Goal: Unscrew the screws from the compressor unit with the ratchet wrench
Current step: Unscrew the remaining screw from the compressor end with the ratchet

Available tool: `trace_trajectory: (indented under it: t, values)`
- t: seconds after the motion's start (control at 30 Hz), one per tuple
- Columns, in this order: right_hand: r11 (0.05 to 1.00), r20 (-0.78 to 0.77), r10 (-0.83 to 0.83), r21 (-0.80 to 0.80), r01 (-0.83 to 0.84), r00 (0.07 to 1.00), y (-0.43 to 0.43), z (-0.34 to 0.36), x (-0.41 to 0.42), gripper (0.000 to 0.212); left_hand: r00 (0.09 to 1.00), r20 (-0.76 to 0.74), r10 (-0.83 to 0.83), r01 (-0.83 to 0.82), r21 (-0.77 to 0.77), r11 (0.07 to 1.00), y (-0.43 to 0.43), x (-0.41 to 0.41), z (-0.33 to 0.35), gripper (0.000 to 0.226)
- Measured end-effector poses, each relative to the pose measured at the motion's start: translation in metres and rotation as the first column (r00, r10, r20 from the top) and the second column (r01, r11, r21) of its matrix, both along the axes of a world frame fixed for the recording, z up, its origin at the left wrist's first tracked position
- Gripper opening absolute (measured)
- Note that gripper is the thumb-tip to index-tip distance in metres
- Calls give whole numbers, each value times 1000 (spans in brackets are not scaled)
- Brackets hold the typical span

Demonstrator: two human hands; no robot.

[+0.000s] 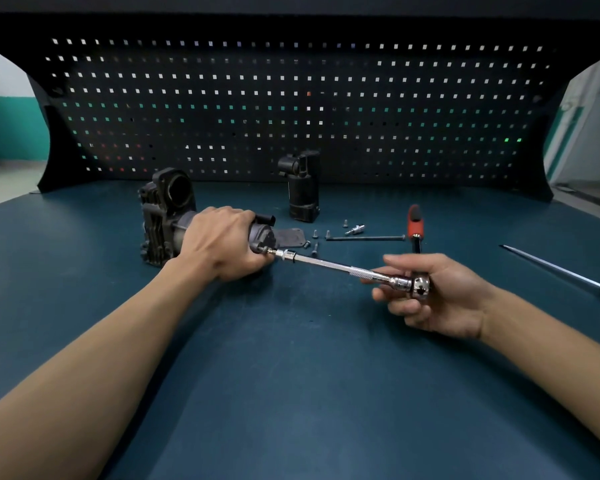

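- A person stands at a workbench (291, 393) covered in dark blue-green matting; only both bare forearms and hands show, reaching away from the near edge
- The compressor unit (165, 220), dark and ribbed, lies on its side on the left half of the bench, toward the far side; its round opening faces the far wall and its cylindrical motor end points right
- The left hand (222, 242) is wrapped over that cylindrical end, fingers curled round it, pressing the unit down
- The ratchet wrench (343, 268), a long chrome bar, slants from the unit's right end toward the near right; its socket tip sits on a screw head (265, 251) just beside the left fingertips
- The right hand (440, 296) grips the head end of the wrench, thumb on top and fingers curled underneath; the two hands are well apart, joined only by the tool
- A flat dark plate (290, 236), several loose screws (315, 234), a small chrome bit (354, 229) and a long thin bolt (364, 238) lie just right of the unit
- A red-handled tool (415, 221) lies right of the bolt; a black cylindrical part (303, 192) stands upright farther back
- A slim screwdriver (561, 270) lies at the far right; a black pegboard (291, 98) forms the back wall
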State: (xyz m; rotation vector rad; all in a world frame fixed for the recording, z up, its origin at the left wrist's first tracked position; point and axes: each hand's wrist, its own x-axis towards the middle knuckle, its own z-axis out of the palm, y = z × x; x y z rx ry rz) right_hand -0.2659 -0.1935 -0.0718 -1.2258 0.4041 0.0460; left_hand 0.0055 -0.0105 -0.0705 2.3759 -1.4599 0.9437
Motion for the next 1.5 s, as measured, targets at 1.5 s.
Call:
trace_trajectory:
  t: [1.5]
  values:
    - [910,-54,-193,363,200,980,-5,1,3,80,994,-46,101,-100,19,995,-3,-6,-7,59]
